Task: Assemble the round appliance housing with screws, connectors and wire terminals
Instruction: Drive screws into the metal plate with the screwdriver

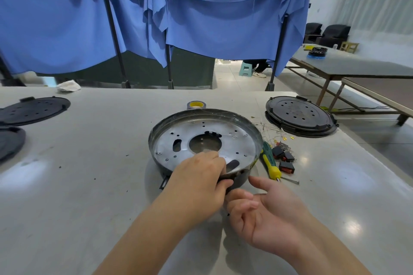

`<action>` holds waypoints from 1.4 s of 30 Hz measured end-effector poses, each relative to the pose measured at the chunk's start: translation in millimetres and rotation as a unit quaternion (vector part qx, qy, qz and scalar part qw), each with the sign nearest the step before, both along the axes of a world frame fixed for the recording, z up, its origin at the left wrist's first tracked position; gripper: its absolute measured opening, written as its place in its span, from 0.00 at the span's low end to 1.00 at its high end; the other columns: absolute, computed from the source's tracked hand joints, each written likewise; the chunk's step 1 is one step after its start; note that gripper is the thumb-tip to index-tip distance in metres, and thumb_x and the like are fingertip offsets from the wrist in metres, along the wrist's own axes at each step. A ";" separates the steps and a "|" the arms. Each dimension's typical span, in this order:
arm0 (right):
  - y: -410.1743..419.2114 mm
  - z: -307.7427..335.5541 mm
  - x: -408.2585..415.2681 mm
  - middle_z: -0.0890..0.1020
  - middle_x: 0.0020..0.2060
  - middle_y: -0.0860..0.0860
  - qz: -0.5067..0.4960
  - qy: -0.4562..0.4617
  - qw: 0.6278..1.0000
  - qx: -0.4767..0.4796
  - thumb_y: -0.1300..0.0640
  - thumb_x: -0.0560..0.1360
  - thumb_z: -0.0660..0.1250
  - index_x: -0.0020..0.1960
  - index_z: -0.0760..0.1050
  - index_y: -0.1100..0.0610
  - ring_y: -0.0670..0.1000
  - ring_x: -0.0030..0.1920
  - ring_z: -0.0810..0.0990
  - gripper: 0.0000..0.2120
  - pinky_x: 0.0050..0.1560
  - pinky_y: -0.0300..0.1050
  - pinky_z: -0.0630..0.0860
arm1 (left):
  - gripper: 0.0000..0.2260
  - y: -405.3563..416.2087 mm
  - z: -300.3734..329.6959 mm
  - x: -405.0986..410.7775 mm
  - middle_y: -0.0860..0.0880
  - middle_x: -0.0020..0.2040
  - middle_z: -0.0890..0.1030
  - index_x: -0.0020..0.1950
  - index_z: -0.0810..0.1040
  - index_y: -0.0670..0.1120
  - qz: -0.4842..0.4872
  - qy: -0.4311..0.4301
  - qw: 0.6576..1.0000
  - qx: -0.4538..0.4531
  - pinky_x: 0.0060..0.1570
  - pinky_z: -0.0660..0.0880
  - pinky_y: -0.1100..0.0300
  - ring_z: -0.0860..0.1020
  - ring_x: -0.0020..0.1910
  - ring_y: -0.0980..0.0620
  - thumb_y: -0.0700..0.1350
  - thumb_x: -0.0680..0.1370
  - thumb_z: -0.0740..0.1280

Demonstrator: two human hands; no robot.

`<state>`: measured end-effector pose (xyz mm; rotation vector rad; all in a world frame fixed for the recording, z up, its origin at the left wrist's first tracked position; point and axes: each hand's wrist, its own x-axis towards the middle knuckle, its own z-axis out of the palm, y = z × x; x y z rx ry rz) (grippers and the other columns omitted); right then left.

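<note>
head view: left hand point(199, 176) grips housing point(205, 140) near rim; right hand point(266, 212) open, empty. advise steadying housing before reaching for screwdriver point(270, 161).

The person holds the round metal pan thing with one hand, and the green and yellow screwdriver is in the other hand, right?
Not quite. The head view shows the green and yellow screwdriver lying on the grey table, right of the round metal housing. The left hand does grip the housing's near rim; the right hand is open and holds nothing.
</note>
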<state>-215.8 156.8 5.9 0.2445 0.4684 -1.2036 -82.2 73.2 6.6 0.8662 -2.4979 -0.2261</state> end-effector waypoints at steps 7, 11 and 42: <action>4.1 16.6 -7.8 0.67 0.31 0.51 0.025 0.055 0.997 -0.046 0.59 0.71 0.62 0.40 0.72 0.67 0.48 0.23 0.65 0.10 0.26 0.38 0.69 | 0.13 0.9 1.8 -1.3 0.56 0.38 0.65 0.38 0.64 0.50 -0.009 -0.031 0.999 0.025 0.38 0.57 0.60 0.65 0.41 0.55 0.51 0.79 0.64; 4.4 23.2 -17.1 0.69 0.30 0.51 0.091 0.109 0.986 -0.086 0.59 0.70 0.63 0.35 0.71 0.65 0.48 0.24 0.68 0.09 0.28 0.40 0.71 | 0.17 0.6 1.4 -1.7 0.57 0.37 0.64 0.34 0.59 0.53 -0.008 -0.039 0.999 0.036 0.37 0.56 0.60 0.64 0.40 0.55 0.51 0.78 0.64; -18.4 -24.1 -98.8 0.77 0.48 0.51 0.091 0.921 0.326 0.192 0.60 0.74 0.66 0.46 0.71 0.50 0.54 0.46 0.74 0.06 0.40 0.43 0.69 | 0.12 -11.3 -3.0 3.9 0.55 0.39 0.72 0.37 0.71 0.52 -0.008 -0.025 0.998 0.063 0.40 0.68 0.60 0.72 0.40 0.57 0.53 0.77 0.68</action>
